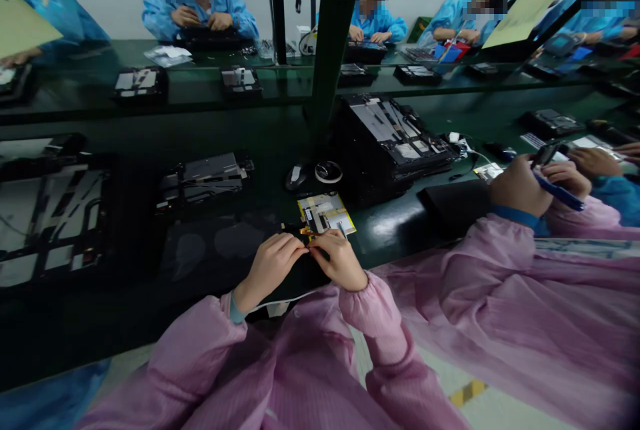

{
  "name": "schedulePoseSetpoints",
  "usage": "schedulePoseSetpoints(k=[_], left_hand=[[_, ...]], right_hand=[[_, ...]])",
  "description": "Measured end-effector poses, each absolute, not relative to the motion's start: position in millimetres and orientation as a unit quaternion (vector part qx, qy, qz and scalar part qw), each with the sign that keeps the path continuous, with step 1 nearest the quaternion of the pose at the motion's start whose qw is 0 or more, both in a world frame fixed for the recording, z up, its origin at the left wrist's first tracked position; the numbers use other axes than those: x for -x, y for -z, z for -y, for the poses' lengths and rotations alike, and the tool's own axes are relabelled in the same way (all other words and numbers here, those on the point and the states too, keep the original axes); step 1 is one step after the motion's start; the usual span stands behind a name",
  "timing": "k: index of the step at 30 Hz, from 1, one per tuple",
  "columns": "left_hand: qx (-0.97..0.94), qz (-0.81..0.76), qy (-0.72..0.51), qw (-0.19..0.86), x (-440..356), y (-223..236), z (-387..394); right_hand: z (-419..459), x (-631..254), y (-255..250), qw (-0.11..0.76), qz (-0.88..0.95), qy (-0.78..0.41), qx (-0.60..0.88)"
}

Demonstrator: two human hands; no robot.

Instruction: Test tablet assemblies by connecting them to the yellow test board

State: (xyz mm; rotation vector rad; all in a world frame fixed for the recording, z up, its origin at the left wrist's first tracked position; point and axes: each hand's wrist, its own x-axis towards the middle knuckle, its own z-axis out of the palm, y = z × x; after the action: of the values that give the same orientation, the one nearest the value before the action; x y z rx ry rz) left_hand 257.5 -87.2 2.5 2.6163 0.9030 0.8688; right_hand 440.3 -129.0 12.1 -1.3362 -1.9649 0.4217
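Note:
My left hand (pixel 273 262) and my right hand (pixel 341 261) meet at the front edge of the bench, fingertips pinched together almost touching. Just above the fingertips shows a small orange-brown ribbon cable (pixel 309 232) with dark parts; the exact grip on it is hidden. A thin pale-blue pointed tool (pixel 343 230) sticks up from behind my right fingers, its kind unclear. Right beyond my hands lies a flat silver battery pack (pixel 337 207) with yellow edges. To the left of my left hand is a dark flat panel (pixel 200 247) with cloudy patches.
Opened tablet-like devices lie at left (pixel 50 217) and centre-left (pixel 205 180). A tall stack of them (pixel 395 137) stands right of a dark computer mouse (pixel 296 178) and a tape roll (pixel 329 172). A pink-sleeved co-worker's hand (pixel 520 187) is at right. A green post (pixel 330 37) rises ahead.

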Motion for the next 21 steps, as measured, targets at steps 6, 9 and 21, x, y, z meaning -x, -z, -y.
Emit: schedulePoseSetpoints(k=[6,9,21], left_hand=[[-0.895,-0.307,-0.296,0.13,-257.1,-1.8,87.0],[-0.896,-0.3,-0.296,0.139,-256.2,-0.9,87.0],[-0.865,-0.317,-0.312,0.232,-257.4,1.4,86.8]], right_hand=[[129.7,-441.4,-12.9,0.36,0.764,-0.172,0.508],[129.9,-442.0,-13.0,0.361,0.764,-0.174,0.506],[130.3,-441.9,-16.2,0.371,0.764,-0.178,0.496]])
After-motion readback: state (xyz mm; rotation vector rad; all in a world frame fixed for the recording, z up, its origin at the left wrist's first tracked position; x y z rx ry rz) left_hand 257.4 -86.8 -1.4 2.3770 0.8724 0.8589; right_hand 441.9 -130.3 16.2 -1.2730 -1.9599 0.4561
